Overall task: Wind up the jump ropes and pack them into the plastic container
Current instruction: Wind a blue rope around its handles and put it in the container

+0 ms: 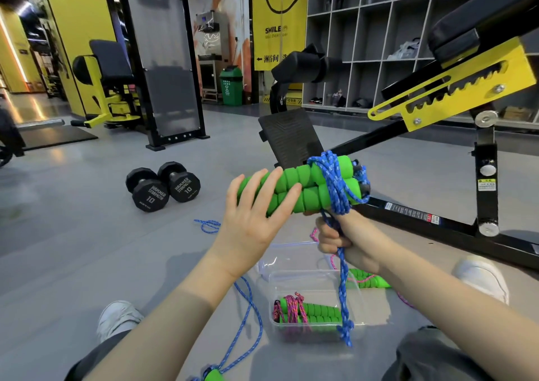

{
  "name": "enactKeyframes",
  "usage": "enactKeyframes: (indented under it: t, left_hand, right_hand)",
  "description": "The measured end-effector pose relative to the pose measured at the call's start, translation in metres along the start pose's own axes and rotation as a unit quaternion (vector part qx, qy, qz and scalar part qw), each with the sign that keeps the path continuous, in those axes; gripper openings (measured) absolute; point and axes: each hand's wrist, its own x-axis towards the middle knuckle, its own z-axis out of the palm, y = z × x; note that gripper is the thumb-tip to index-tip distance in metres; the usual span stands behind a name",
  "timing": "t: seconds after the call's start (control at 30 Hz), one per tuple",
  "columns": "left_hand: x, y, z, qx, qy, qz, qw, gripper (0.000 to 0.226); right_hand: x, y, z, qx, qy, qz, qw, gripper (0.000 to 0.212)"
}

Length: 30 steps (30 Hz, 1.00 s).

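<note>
Two green foam handles (pixel 306 188) lie side by side in the air, with blue rope (pixel 335 185) wound several times round their right end. My left hand (pixel 256 217) lies flat against the handles' left part, fingers straight. My right hand (pixel 338 239) grips the blue rope just under the handles; the rope hangs from it down past the clear plastic container (pixel 318 278) on the floor. Inside the container lies a wound pink rope with green handles (pixel 309 312). Another green-handled pink rope (pixel 369 281) lies beside it.
More blue rope (pixel 248 322) trails on the grey floor between my legs to a green handle (pixel 214 376) at the bottom edge. Two black dumbbells (pixel 162 186) lie to the left. A black and yellow bench frame (pixel 437 217) stands close on the right.
</note>
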Motion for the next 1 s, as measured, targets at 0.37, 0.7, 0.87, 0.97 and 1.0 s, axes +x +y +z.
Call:
enactKeyframes:
  t: [0.37, 0.7, 0.87, 0.97, 1.0]
  left_hand:
    - [-0.015, -0.009, 0.013, 0.049, -0.043, -0.048, 0.997, 0.05]
    - [-0.013, -0.008, 0.011, 0.056, -0.09, -0.033, 0.994, 0.046]
    - [-0.019, -0.014, 0.015, 0.069, -0.117, -0.037, 0.99, 0.05]
    - [-0.021, -0.015, 0.015, 0.075, -0.131, -0.03, 0.988, 0.051]
    - [-0.02, -0.013, 0.014, 0.065, -0.142, -0.032, 0.987, 0.047]
  right_hand:
    - [-0.016, 0.0, 0.006, 0.04, 0.006, 0.063, 0.997, 0.028]
    - [-0.037, 0.002, 0.025, -0.346, -0.013, 0.022, 0.938, 0.026]
    - [-0.053, -0.015, 0.024, -0.41, -0.076, 0.044, 0.908, 0.02]
    - [-0.056, -0.027, 0.024, -0.452, -0.054, 0.034, 0.89, 0.019]
    - [-0.057, -0.032, 0.024, -0.491, -0.059, 0.018, 0.869, 0.02]
